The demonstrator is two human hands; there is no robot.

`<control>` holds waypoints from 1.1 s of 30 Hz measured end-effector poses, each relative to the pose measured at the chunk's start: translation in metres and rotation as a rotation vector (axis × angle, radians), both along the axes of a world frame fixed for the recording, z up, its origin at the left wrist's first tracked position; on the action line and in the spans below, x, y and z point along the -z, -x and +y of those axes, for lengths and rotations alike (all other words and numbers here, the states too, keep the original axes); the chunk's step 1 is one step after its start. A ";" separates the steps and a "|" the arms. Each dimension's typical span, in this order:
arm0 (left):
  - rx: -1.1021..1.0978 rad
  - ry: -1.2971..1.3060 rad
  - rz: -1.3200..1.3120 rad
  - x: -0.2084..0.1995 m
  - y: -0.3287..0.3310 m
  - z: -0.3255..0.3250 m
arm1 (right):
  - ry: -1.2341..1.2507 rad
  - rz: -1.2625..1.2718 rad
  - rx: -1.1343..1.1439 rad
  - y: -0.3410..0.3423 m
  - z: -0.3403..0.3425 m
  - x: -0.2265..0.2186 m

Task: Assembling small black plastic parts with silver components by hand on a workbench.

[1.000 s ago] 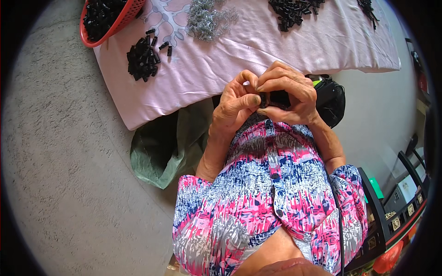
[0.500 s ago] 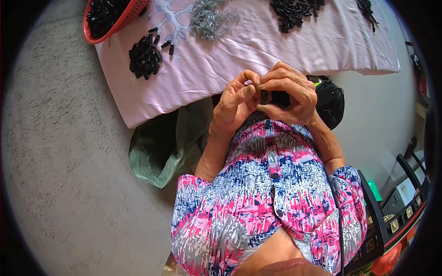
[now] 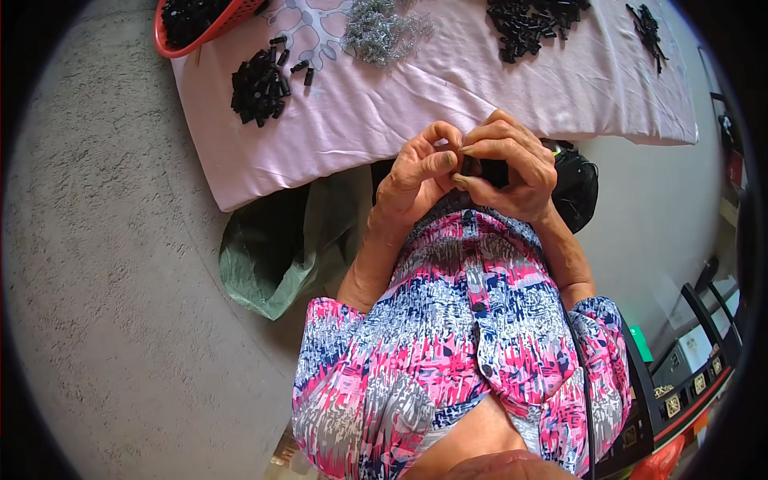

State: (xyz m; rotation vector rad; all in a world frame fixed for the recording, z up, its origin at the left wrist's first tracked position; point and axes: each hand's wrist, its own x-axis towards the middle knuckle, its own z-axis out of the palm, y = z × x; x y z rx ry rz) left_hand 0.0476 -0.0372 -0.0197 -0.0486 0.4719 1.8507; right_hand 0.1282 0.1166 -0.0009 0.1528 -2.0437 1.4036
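Note:
My left hand (image 3: 416, 174) and my right hand (image 3: 516, 172) meet in front of my body, by the near edge of the cloth-covered table (image 3: 344, 140). Both are closed, thumbs and fingertips pinched together around something small and dark, mostly hidden by the fingers. On the pink cloth beyond them lie a pile of short black cylindrical parts (image 3: 258, 90) at left, a heap of small silvery springs (image 3: 382, 36), and a second heap of black parts (image 3: 532, 30). A few thin black pieces (image 3: 648, 36) lie at the far right.
A red plastic basket (image 3: 212, 34) full of black parts stands at the table's far left corner. Below the near edge hangs an open greenish woven sack (image 3: 276, 292). A black bag (image 3: 578, 192) is beside my right forearm. Dark wooden furniture (image 3: 668, 400) stands at lower right.
The view has shifted slightly, so the table piles appear a little farther right. My hands stay pinched together; the fingers now cover more of the small dark piece.

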 end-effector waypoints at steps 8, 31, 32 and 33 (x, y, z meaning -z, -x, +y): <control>-0.001 -0.028 -0.003 0.004 0.000 -0.007 | 0.047 -0.094 -0.124 0.000 0.006 -0.013; -0.858 1.346 1.881 -0.033 0.182 -0.052 | 0.150 -0.070 0.671 -0.017 0.060 0.032; -0.845 1.314 1.880 -0.036 0.173 -0.044 | 0.158 -0.049 0.656 -0.017 0.061 0.033; -0.804 1.259 1.870 -0.040 0.164 -0.036 | 0.125 -0.034 0.651 -0.017 0.062 0.034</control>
